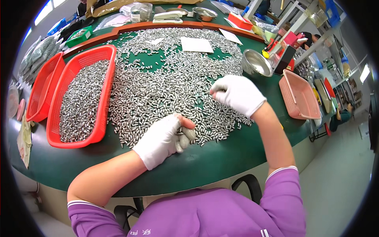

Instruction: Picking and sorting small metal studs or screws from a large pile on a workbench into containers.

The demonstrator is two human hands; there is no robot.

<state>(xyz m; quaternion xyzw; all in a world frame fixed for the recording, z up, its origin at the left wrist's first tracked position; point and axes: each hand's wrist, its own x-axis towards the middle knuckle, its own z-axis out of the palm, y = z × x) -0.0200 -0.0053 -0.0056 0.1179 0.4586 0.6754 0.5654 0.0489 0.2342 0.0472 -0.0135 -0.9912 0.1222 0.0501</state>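
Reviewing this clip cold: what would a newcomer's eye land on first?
A broad heap of small silver metal pieces covers the middle of the green table. Both white-gloved hands work its near edge, the left hand clutching a few pieces, the right hand pinching into the pile. A red basket filled with more sits left.

White gloves, purple short sleeves
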